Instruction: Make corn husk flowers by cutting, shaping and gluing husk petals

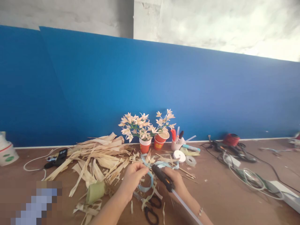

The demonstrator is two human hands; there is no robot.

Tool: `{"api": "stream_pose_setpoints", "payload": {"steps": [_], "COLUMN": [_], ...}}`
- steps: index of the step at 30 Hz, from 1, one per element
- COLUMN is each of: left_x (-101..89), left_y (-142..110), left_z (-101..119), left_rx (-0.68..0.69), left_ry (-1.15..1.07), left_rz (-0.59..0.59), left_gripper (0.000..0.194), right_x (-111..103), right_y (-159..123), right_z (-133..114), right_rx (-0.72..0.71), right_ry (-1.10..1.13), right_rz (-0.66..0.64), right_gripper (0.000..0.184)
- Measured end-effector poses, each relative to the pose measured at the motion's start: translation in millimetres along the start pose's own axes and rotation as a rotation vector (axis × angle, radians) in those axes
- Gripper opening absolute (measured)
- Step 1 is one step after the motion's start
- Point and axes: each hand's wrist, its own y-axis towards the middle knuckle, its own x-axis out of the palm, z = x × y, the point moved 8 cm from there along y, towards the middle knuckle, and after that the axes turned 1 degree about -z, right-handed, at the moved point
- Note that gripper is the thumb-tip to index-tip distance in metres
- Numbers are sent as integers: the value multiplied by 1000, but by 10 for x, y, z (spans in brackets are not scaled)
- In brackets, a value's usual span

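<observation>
My right hand (178, 182) is wrapped around a black hot glue gun (163, 177). A long translucent glue stick (185, 207) sticks out of the gun's back end, and its nozzle faces my left hand (131, 180). The left fingers are pinched together just left of the nozzle; whatever they hold is too small to make out. Directly below my fingers curls a light blue strip (145, 188). Scissors with black handles (151, 215) lie between my forearms, partly under scraps. Beyond my hands, pale husk flowers (138, 123) on green stems stand in red paper cups (145, 147).
Dried corn husks (100, 153) are heaped at left, near a green roll (95, 192). White tape (179, 156), a clear tape ring (190, 161) and a cup of pens (176, 145) sit right of centre. Cables (254, 181) tangle at far right. A blue partition (150, 81) backs the table.
</observation>
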Motion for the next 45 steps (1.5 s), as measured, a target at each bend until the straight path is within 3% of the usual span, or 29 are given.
{"api": "stream_pose_setpoints", "payload": {"steps": [13,17,19,22,24,26,28,31,34,37,41,45], "left_x": [-19,-17,-29,-62,-79,-98,-121,-152,-179,-211,-231,-252], "left_y": [6,13,13,11,15,21,25,24,23,26,34,41], "left_z": [5,-8,-9,-17,-26,-34,-37,-26,5,31,37,45], "left_rx": [-15,-15,-23,-41,-42,-34,-27,-27,-20,-6,0,16], "left_ry": [22,22,18,-1,-24,-50,-75,-112,-152,-175,-175,-163], "left_rz": [5,0,13,49,67,84,109,142,163,184,189,202], "left_gripper": [17,18,18,18,18,18,18,19,19,19,21,20], "right_x": [8,-48,-112,-301,-436,-566,-698,-854,-855,-788,-781,-717], "right_y": [-7,-15,-54,-175,-242,-248,-218,-265,-433,-654,-725,-323], "right_z": [-63,-72,-115,-109,-11,151,378,753,1000,1125,1038,654], "right_rx": [24,-43,-133,-177,-78,99,340,706,847,945,1030,900], "right_ry": [95,56,29,-45,-117,-188,-269,-446,-471,-526,-687,-834], "right_rz": [1,44,116,366,506,533,440,134,-170,-359,-432,-279], "right_gripper": [13,12,10,13,14,14,12,20,21,22,24,24]}}
